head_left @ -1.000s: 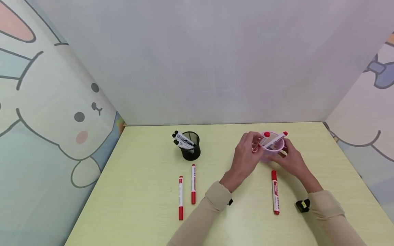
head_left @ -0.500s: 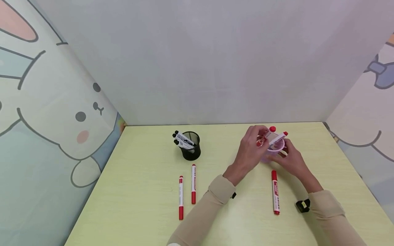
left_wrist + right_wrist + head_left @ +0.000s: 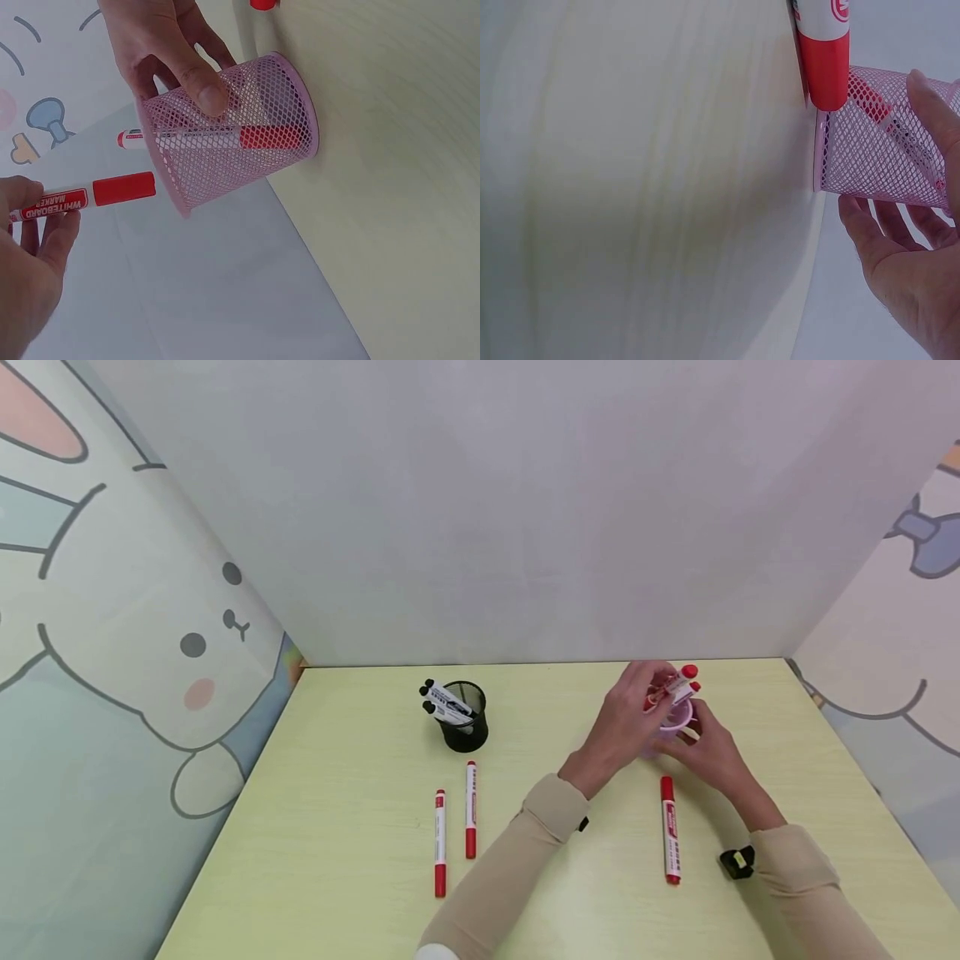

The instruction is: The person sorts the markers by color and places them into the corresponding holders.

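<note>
My left hand (image 3: 622, 718) pinches a red whiteboard marker (image 3: 64, 201), its cap end aimed at the mouth of a pink mesh pen holder (image 3: 202, 184). In the left wrist view the marker's cap is just outside the holder's rim. My right hand (image 3: 708, 752) grips the holder's side, thumb on one side and fingers on the other. Inside it leans one red marker (image 3: 202, 139), seen through the mesh with its cap end at the bottom. Part of the holder is hidden behind my left hand in the head view.
A red marker (image 3: 671, 831) lies on the table (image 3: 337, 827) in front of the holder. Two more, a left red marker (image 3: 440, 843) and another red marker (image 3: 471, 810), lie left of my arms. Behind them stands a black mesh pen holder (image 3: 467, 740) with several black markers (image 3: 450, 697).
My left hand has moved to the right and slightly away with the red marker, over the pink holder. My right hand and the holder have stayed in place.
</note>
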Demonstrator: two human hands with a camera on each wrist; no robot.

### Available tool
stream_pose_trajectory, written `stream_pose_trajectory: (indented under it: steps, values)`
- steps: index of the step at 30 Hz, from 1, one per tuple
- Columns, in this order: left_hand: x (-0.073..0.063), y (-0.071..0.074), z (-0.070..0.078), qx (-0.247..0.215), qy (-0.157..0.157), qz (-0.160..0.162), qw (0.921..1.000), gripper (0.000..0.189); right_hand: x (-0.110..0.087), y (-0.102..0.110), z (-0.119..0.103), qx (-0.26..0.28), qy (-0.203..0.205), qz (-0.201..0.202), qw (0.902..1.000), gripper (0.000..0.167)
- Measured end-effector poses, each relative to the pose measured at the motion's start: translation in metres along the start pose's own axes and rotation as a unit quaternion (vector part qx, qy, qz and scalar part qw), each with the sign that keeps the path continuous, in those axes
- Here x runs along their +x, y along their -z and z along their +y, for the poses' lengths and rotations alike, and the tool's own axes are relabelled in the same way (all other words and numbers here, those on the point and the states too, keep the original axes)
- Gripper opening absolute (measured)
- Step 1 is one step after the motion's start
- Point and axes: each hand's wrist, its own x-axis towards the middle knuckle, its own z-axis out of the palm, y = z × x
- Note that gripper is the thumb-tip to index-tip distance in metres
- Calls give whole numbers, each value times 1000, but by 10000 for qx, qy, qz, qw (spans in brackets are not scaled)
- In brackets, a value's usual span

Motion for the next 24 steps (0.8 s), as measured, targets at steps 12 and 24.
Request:
stream_pose_trajectory:
  steps: [12,24]
  values:
    - [0,-16,-12,154,334,-383,9986,33,0,0,0,-20,171,78,9998,81]
    - [-5,-25,-20,596,770,-665,9930,33,1,-1,-1,21,131,73,9999,80]
